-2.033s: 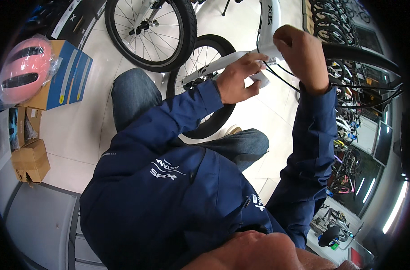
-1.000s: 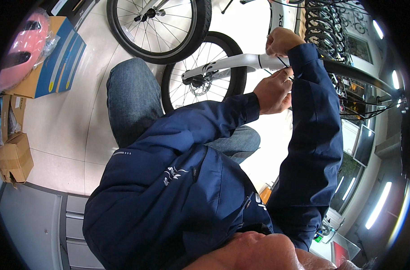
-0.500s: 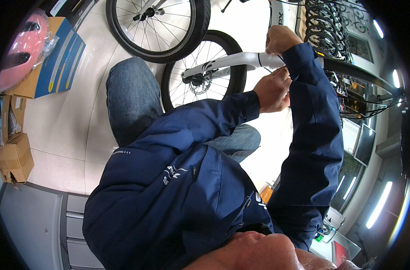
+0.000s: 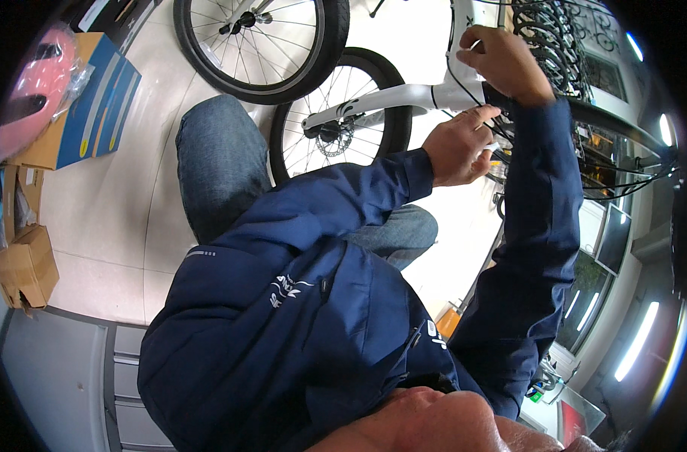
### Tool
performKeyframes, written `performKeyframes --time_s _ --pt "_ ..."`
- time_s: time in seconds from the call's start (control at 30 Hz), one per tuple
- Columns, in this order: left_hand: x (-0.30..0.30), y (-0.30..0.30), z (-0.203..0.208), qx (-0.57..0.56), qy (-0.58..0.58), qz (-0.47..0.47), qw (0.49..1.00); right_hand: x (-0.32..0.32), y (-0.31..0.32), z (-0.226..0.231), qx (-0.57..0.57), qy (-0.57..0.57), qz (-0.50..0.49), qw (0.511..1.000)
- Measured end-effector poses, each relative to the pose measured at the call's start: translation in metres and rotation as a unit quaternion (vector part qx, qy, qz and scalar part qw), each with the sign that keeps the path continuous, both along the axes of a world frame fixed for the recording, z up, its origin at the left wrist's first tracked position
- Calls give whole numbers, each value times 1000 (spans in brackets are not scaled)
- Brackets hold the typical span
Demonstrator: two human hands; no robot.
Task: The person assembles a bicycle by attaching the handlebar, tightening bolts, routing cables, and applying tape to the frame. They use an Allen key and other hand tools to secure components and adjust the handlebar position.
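A white bicycle frame (image 4: 458,96) and its white fork (image 4: 377,104) lie in front of me, with thin black cables (image 4: 452,68) along the frame tube. My left hand (image 4: 460,147) is just below the head of the fork. Its fingers are bent around a small white piece (image 4: 493,146) that I cannot make out, and the index finger reaches toward the cables. Above it, my right hand (image 4: 505,64) is beside the white tube, fingers curled with a gap between the tips; I see nothing in them. The sleeve hides part of the cables.
A wheel with a disc rotor (image 4: 336,139) is at the fork's end; another bicycle wheel (image 4: 332,68) stands farther left. At the left are a pink helmet (image 4: 38,98), a blue box (image 4: 102,105) and a brown carton (image 4: 28,264). Grey drawers (image 4: 128,373) stand lower left.
My right hand has moved off the frame's head, up and to the right, and its fist has loosened. My left hand has shifted slightly right, its index finger now stretched toward the cables.
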State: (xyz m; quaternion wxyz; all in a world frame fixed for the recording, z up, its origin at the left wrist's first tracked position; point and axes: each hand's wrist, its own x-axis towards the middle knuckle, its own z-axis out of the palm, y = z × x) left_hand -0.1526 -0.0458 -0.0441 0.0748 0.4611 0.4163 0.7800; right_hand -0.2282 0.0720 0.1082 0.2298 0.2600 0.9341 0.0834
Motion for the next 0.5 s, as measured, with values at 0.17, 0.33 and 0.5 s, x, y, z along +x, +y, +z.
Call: performKeyframes --time_s 0.17,0.33,0.5 --pt "-8 -10 -10 -16 -54 -98 994 42 -100 47 -32 184 -47 981" --pt "-20 -10 -35 33 -60 -97 993 101 -160 36 -117 245 -207 940" --pt "-31 -11 -57 4 -75 -47 996 154 -147 -17 -226 317 -376 841"
